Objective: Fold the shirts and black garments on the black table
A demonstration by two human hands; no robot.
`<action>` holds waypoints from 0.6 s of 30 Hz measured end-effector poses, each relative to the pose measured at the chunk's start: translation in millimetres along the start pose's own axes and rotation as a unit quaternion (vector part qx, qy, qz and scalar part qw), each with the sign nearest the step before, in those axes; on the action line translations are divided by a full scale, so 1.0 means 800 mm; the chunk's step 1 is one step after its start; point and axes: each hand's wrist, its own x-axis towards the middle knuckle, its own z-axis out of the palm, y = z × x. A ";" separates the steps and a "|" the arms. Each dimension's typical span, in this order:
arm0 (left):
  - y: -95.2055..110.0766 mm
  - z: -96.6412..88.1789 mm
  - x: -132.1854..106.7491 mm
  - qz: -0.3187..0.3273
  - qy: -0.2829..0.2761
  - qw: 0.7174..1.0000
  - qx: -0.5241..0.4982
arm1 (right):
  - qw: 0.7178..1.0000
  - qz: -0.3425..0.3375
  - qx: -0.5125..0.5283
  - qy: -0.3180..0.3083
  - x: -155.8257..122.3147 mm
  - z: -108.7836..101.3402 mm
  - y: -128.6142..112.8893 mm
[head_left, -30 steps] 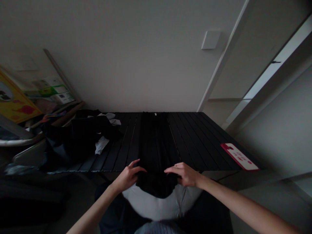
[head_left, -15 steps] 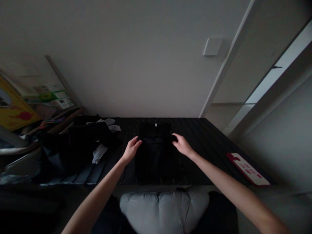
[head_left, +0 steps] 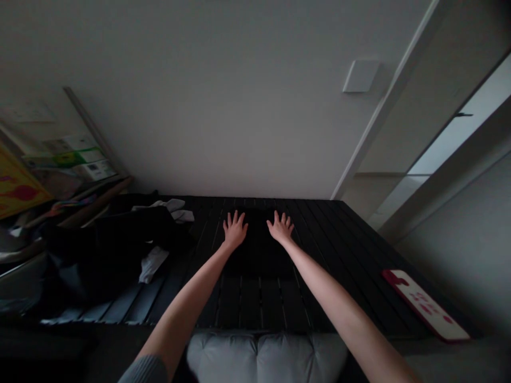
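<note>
The left hand and right hand spread wide and open on a folded black garment, mid-far on the table. A dragging palm could rumple its folds or shove it toward the dark clothes pile on the left.

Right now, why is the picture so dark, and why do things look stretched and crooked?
In the head view, the room is dim, so the black garment almost melts into the black slatted table. In that same view, what looks like a very wide lens stretches the left arm and right arm and makes the door frame lean.
</note>
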 end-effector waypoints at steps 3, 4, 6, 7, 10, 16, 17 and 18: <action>-0.009 0.022 -0.024 -0.004 -0.034 0.998 0.050 | 0.998 -0.017 -0.051 -0.025 -0.011 0.029 0.012; -0.010 0.024 -0.027 -0.008 -0.034 0.998 0.057 | 0.998 -0.020 -0.059 -0.022 -0.012 0.033 0.013; -0.010 0.023 -0.029 -0.012 -0.029 0.998 0.062 | 0.998 -0.023 -0.063 -0.020 -0.012 0.034 0.015; -0.009 0.021 -0.029 -0.013 -0.028 0.998 0.063 | 0.997 -0.025 -0.063 -0.021 -0.012 0.032 0.015; -0.004 0.017 -0.032 -0.027 -0.020 0.997 0.063 | 0.997 -0.031 -0.064 -0.017 -0.011 0.028 0.015; 0.008 0.013 -0.055 -0.102 -0.003 0.992 0.075 | 0.995 -0.061 -0.073 -0.009 -0.021 0.024 0.015; 0.010 0.012 -0.061 -0.106 -0.003 0.991 0.080 | 0.995 -0.066 -0.073 -0.011 -0.026 0.022 0.015; 0.011 0.010 -0.068 -0.105 -0.002 0.991 0.084 | 0.995 -0.070 -0.073 -0.015 -0.031 0.020 0.015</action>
